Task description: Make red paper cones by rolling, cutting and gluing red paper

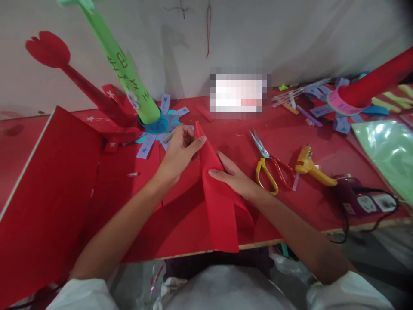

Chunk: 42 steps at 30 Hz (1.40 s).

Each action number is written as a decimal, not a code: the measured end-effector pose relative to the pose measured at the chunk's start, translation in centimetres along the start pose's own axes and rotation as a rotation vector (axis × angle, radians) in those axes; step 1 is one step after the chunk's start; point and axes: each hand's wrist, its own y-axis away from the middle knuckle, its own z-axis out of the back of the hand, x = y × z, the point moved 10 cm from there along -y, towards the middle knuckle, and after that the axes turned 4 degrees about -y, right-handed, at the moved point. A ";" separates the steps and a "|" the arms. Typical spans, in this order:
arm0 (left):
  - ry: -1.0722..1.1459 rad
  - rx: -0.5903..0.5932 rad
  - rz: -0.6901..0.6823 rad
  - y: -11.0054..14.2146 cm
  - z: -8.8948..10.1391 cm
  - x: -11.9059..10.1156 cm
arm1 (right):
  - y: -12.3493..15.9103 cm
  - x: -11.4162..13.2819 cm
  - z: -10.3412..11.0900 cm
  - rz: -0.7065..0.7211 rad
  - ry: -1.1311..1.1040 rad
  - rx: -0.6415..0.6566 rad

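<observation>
A sheet of red paper (219,202) lies rolled into a narrow cone on the red table (322,146), its point aimed away from me. My left hand (179,155) pinches the cone near its tip with thumb and fingers. My right hand (234,176) presses flat on the paper's right side, fingers spread, holding the fold down. The wide lower end of the paper hangs over the table's near edge.
Yellow-and-red scissors (269,165) and a yellow glue gun (311,165) lie right of my hands, with a purple power strip (361,200) beyond. A green paper tube (122,69), a red paper flower (51,51), a red tube (374,84) and a red board (48,202) surround the work spot.
</observation>
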 end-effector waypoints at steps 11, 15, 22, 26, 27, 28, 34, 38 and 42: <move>-0.122 0.025 -0.198 0.7 -0.5 -1.9 | -0.2 0.2 0.5 0.052 0.033 -0.020; -0.123 0.040 -0.179 0.7 -0.5 -1.9 | -0.2 -0.1 0.6 0.028 0.020 -0.037; -0.156 0.013 -0.159 0.7 -0.2 -1.8 | -0.2 0.4 0.4 0.052 0.044 -0.020; -0.197 0.007 -0.186 0.7 -0.2 -1.8 | -0.3 0.4 0.2 0.064 0.044 -0.004; -0.207 0.004 -0.192 0.7 -0.1 -1.8 | -0.3 0.3 0.2 0.060 0.042 -0.004; -0.215 -0.001 -0.198 0.7 -0.1 -1.8 | -0.2 0.3 0.2 0.057 0.044 -0.005; -0.255 0.017 -0.254 1.0 -0.5 -2.7 | 0.0 0.2 0.2 0.040 0.053 -0.017; -0.389 0.079 -0.357 1.6 -1.3 -4.1 | 0.1 0.3 0.4 0.030 0.010 -0.029; -0.550 0.112 -0.482 2.3 -1.8 -5.5 | 0.4 0.3 0.8 -0.004 -0.045 -0.061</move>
